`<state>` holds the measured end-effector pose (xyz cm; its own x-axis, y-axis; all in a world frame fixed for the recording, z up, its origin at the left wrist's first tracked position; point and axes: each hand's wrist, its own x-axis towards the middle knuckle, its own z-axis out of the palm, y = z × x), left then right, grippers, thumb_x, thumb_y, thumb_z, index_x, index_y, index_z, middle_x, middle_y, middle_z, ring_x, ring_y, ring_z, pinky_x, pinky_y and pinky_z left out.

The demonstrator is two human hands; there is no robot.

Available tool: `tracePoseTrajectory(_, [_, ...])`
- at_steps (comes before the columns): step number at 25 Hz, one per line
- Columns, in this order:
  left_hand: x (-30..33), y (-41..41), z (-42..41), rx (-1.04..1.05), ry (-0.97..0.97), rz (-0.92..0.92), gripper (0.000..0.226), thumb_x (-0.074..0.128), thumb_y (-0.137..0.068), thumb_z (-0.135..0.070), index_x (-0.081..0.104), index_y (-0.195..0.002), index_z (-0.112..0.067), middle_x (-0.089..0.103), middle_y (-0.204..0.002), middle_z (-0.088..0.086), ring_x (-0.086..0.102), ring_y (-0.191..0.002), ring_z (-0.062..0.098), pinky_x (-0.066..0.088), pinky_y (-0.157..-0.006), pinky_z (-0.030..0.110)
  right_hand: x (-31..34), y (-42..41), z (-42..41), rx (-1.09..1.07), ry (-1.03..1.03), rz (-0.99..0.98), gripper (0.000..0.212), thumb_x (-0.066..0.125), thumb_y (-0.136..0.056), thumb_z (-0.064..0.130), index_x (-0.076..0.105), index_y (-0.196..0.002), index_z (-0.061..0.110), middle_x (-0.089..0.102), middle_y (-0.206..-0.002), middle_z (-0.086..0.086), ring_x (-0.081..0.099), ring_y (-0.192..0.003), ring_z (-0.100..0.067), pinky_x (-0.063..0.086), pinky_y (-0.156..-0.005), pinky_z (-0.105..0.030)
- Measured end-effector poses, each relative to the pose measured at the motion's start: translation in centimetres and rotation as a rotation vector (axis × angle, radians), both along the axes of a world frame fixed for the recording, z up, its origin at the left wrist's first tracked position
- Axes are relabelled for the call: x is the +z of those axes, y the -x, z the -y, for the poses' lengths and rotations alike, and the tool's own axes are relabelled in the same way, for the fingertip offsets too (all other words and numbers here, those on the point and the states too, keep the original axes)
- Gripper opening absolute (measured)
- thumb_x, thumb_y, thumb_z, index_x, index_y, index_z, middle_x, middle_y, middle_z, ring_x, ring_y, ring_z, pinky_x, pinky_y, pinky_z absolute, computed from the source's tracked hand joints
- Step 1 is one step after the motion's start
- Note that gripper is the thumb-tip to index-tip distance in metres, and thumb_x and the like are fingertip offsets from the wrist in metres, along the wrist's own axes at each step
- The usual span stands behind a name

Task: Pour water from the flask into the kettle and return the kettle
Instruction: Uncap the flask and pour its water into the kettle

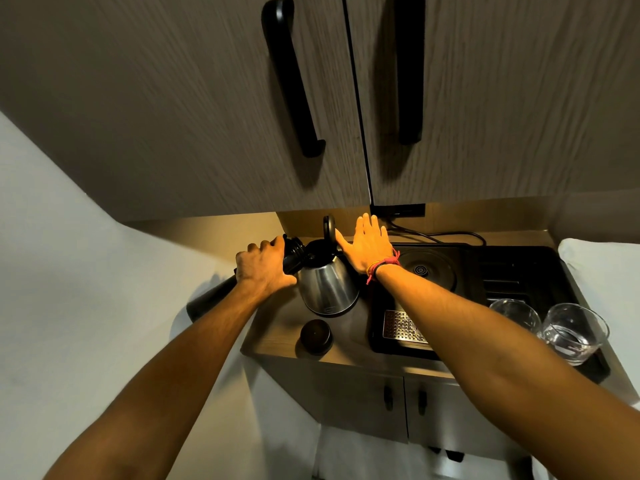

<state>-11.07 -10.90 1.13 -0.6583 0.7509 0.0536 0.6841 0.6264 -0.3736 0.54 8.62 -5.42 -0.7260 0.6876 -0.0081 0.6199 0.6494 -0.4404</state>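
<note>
A steel kettle point(327, 285) stands on the wooden counter with its black lid point(329, 227) flipped up. My left hand point(265, 266) grips a black flask point(211, 297) near its neck and tilts it so the mouth point(294, 249) rests over the kettle's opening. My right hand point(367, 247) is flat with fingers spread, its thumb touching the raised lid at the kettle's handle side. The flask's black cap point(315, 337) lies on the counter in front of the kettle. No water stream is visible.
A black tray point(519, 261) right of the kettle carries the round kettle base point(420, 270), a perforated metal drip plate point(403, 325) and two glasses point(571, 332). Wall cupboards point(207, 98) with black handles hang close overhead. A white wall is at left.
</note>
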Motion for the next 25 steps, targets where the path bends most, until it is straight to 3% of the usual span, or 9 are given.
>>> tracePoseTrajectory(6, [-1.7,0.4,-0.2,0.002,-0.149,0.082,0.084,0.064,-0.070,-0.067,0.038,-0.133,-0.018,0.063,-0.114,0.011,0.062,-0.098,0.031,0.052,-0.073,0.039,0.0,0.0,0.0,0.008,-0.009,0.013,0.097,0.013,-0.092,0.073,0.014,-0.158,0.002,0.009,-0.167,-0.016,0.006,-0.156,-0.030,0.012,-0.126,-0.048])
tracePoseTrajectory(11, [-3.2,-0.2,-0.6,0.073,-0.399,0.302,0.099,0.063,-0.061,-0.076,0.034,-0.138,-0.019,0.063,-0.119,0.013,0.063,-0.105,0.034,0.056,-0.079,0.045,0.0,0.0,0.1,0.000,-0.055,0.018,0.096,0.014,-0.092,0.072,0.018,-0.157,0.001,0.014,-0.166,-0.017,0.011,-0.155,-0.031,0.017,-0.125,-0.048])
tracePoseTrajectory(15, [-5.2,-0.4,0.8,0.198,-0.811,0.552,0.080,0.078,-0.064,-0.057,0.044,-0.128,-0.022,0.064,-0.115,0.004,0.064,-0.104,0.029,0.057,-0.079,0.041,-0.1,0.0,0.0,0.003,-0.045,0.014,0.095,0.014,-0.092,0.072,0.017,-0.158,0.003,0.012,-0.166,-0.015,0.009,-0.155,-0.030,0.016,-0.125,-0.048])
tracePoseTrajectory(18, [-6.1,0.0,2.0,0.264,-1.133,0.691,0.074,0.088,-0.065,-0.039,0.050,-0.126,-0.022,0.061,-0.105,-0.007,0.065,-0.099,0.021,0.050,-0.070,0.019,-0.3,0.3,0.0,-0.004,-0.054,0.011,0.096,0.013,-0.091,0.072,0.017,-0.158,0.003,0.012,-0.166,-0.015,0.009,-0.155,-0.030,0.016,-0.125,-0.048])
tracePoseTrajectory(20, [-6.8,-0.1,2.5,0.255,-1.244,0.746,0.079,0.091,-0.064,-0.030,0.051,-0.131,-0.020,0.064,-0.111,-0.004,0.061,-0.098,0.013,0.043,-0.065,0.003,-0.5,0.2,-0.2,-0.011,-0.058,0.012,0.095,0.012,-0.092,0.071,0.018,-0.158,0.003,0.014,-0.166,-0.015,0.011,-0.155,-0.030,0.017,-0.125,-0.049])
tracePoseTrajectory(22, [-7.4,-0.2,3.3,0.271,-1.307,0.763,0.081,0.092,-0.064,-0.025,0.051,-0.134,-0.018,0.066,-0.117,0.000,0.058,-0.100,0.010,0.042,-0.068,0.002,-0.8,0.4,-0.2,-0.007,-0.069,0.005,0.095,0.012,-0.092,0.071,0.020,-0.157,0.003,0.016,-0.166,-0.015,0.013,-0.154,-0.031,0.019,-0.124,-0.049])
tracePoseTrajectory(25, [-7.6,0.1,3.6,0.305,-1.316,0.778,0.080,0.092,-0.065,-0.024,0.051,-0.134,-0.014,0.066,-0.119,0.004,0.060,-0.102,0.013,0.045,-0.077,0.013,-0.9,0.8,-0.3,-0.003,-0.091,0.002,0.092,0.012,-0.092,0.069,0.021,-0.157,0.004,0.016,-0.166,-0.015,0.013,-0.154,-0.031,0.019,-0.124,-0.049])
